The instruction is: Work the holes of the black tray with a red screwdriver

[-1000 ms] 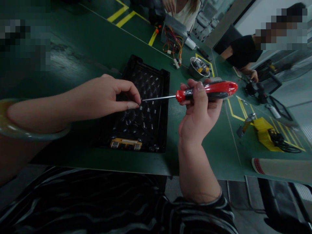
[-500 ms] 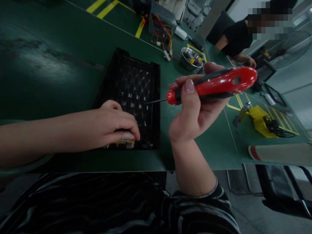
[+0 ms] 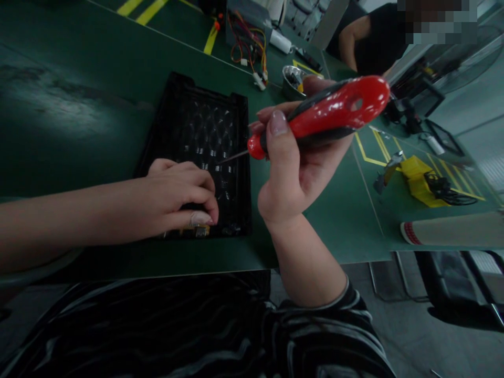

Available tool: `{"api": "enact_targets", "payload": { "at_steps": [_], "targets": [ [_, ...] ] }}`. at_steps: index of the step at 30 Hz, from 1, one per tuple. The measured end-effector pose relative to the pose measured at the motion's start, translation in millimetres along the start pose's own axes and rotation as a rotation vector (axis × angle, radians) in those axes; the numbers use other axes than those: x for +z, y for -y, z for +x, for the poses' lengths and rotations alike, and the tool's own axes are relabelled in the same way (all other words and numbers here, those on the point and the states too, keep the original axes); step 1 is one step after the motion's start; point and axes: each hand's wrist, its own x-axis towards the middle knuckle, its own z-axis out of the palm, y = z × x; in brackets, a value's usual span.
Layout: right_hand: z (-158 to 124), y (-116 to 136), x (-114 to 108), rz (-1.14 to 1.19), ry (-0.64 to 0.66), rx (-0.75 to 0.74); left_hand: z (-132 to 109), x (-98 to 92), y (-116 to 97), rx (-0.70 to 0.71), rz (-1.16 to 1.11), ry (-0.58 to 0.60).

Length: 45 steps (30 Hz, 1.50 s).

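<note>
My right hand (image 3: 293,152) is wrapped round the handle of a red and black screwdriver (image 3: 334,113). The thin shaft points left and down over a black ventilated panel (image 3: 208,126) that lies on the green table. At the panel's near edge, my left hand (image 3: 185,197) has its fingers curled at a small yellowish circuit board (image 3: 202,230). The thumb lies on the board's edge, and most of the board is hidden under the hand.
Behind the panel are a grey box (image 3: 248,23) with coloured cables and a metal bowl (image 3: 290,92). To the right are a yellow bin (image 3: 419,181) and a pale roll (image 3: 452,229). A person (image 3: 374,39) is across the table.
My right hand and the screwdriver have moved left, and the tip is further in over the panel. The view has shifted slightly. My left hand remains at the circuit board.
</note>
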Motion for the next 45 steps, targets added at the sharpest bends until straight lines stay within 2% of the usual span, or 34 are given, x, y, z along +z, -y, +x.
{"api": "enact_targets", "payload": {
  "at_steps": [3,7,10,14,19,23,26,28,31,35,39,42,45],
  "targets": [
    [0,2,-1,-0.058,0.017,0.015,0,1.5,4,-0.021,0.011,-0.038],
    [-1,6,1,-0.042,0.02,0.077,0,1.8,5,-0.053,0.027,-0.023],
    [-1,4,2,-0.021,0.001,0.012,0,0.7,3,-0.071,0.052,-0.003],
    [0,-3,2,0.012,-0.006,0.0,1,0.0,2,-0.102,0.054,0.023],
    [1,-1,1,0.051,-0.018,-0.029,4,5.0,7,-0.077,0.027,-0.031],
    [5,14,3,0.122,-0.133,0.002,3,11.3,10,-0.055,0.017,-0.113],
    [9,18,0,0.025,-0.2,-0.025,2,12.8,10,-0.045,0.026,-0.135],
    [9,13,-4,-0.051,-0.155,-0.004,1,12.2,9,-0.039,0.026,-0.137],
    [5,-1,-10,-0.04,-0.038,0.07,-1,11.2,9,-0.028,0.02,-0.135],
    [1,-7,-8,0.016,0.01,0.023,-2,10.4,9,-0.016,0.019,-0.139],
    [1,5,0,0.123,0.047,0.035,-2,6.2,7,-0.019,0.0,-0.151],
    [2,19,2,0.172,0.116,0.122,-3,2.3,7,-0.029,-0.02,-0.16],
    [0,32,3,0.203,0.132,0.238,-4,2.1,8,-0.017,-0.034,-0.188]
  ]
}}
